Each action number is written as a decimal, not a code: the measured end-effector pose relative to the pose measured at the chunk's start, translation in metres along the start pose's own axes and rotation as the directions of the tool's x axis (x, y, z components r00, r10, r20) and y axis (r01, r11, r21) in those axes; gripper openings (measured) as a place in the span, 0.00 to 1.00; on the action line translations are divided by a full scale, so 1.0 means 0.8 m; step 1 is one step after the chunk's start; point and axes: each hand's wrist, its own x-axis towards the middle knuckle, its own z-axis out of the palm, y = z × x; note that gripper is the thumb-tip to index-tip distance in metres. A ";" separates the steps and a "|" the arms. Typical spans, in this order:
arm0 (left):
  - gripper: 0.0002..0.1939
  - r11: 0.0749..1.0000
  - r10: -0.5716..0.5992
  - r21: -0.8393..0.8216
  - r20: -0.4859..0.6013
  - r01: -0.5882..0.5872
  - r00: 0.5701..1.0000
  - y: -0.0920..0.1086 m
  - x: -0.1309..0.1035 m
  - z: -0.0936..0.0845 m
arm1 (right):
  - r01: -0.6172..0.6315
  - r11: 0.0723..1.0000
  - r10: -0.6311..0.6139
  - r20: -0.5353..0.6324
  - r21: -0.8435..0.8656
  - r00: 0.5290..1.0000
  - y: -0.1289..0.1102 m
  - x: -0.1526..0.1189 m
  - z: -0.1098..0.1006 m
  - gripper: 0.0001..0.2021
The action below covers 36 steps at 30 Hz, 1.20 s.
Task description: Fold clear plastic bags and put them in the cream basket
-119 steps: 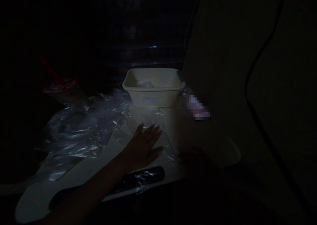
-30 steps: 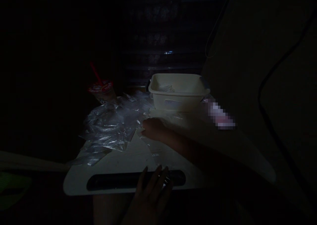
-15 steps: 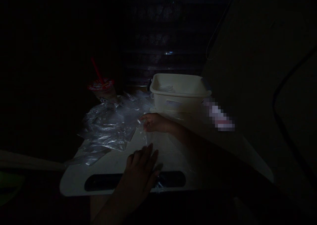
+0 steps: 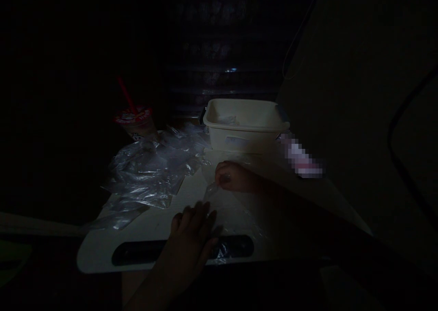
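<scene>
In the dim head view my left hand (image 4: 190,242) lies flat near the front of the small white table (image 4: 99,251), its fingers stretched out at the edge of a clear plastic bag (image 4: 232,210). Beyond it my right hand (image 4: 231,176) is closed, thumb and fingers pinched on the bag's far-left part. The bag is spread thinly over the tabletop, and its outline is hard to see. To the left of my hands, a loose pile of clear plastic bags (image 4: 150,174) covers the table's left side.
A cream plastic bin (image 4: 253,139) with some clear plastic inside stands at the back. At the back left is a drink cup (image 4: 138,126) with a red straw. A blurred-out item (image 4: 303,160) lies right of the bin. A dark slot (image 4: 137,252) runs along the table's front.
My right hand has moved right and slightly nearer, away from the pile, and its fingers have closed on the plastic. My left hand has hardly moved. The view has shifted slightly.
</scene>
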 end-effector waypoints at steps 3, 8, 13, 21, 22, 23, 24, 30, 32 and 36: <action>0.19 1.000 0.018 0.000 -0.020 -0.018 1.000 -0.002 -0.003 -0.001 | 0.039 0.992 -0.047 -0.063 -0.120 0.997 0.008 -0.011 0.002 0.06; 0.20 0.998 -0.014 -0.056 -0.087 0.009 0.996 -0.009 0.002 -0.008 | 0.011 0.984 -0.031 -0.107 -0.179 0.994 0.016 -0.025 0.004 0.05; 0.24 0.995 -0.091 -0.036 -0.060 0.089 0.994 -0.021 0.021 -0.007 | -0.023 0.970 -0.004 -0.110 -0.243 0.994 0.019 -0.033 0.005 0.06; 0.26 0.998 -0.003 0.069 0.012 0.002 1.000 -0.024 0.030 0.005 | -0.057 0.965 0.018 -0.149 -0.257 0.989 0.021 -0.040 0.011 0.07; 0.26 0.997 0.002 0.076 0.013 -0.003 1.000 -0.025 0.031 0.005 | -0.055 0.964 0.017 -0.148 -0.260 0.989 0.021 -0.041 0.011 0.07; 0.26 0.997 0.007 0.082 0.018 -0.008 1.000 -0.025 0.031 0.006 | -0.053 0.963 0.015 -0.145 -0.263 0.989 0.023 -0.042 0.010 0.07; 0.26 0.996 0.013 0.085 0.024 -0.015 1.000 -0.026 0.032 0.005 | -0.052 0.963 0.014 -0.142 -0.266 0.990 0.024 -0.043 0.009 0.08; 0.27 0.995 0.053 0.079 0.050 -0.056 0.997 -0.025 0.037 -0.005 | -0.135 0.920 0.051 -0.228 -0.367 0.972 0.010 -0.056 -0.001 0.13; 0.27 0.994 0.072 0.080 0.051 -0.076 0.996 -0.024 0.039 -0.008 | -0.180 0.859 0.073 -0.233 -0.480 0.970 -0.011 -0.062 0.003 0.16; 0.26 0.990 0.108 0.081 0.049 -0.112 0.993 -0.026 0.041 -0.009 | -0.119 0.767 0.072 -0.099 -0.630 0.992 -0.051 -0.072 0.025 0.24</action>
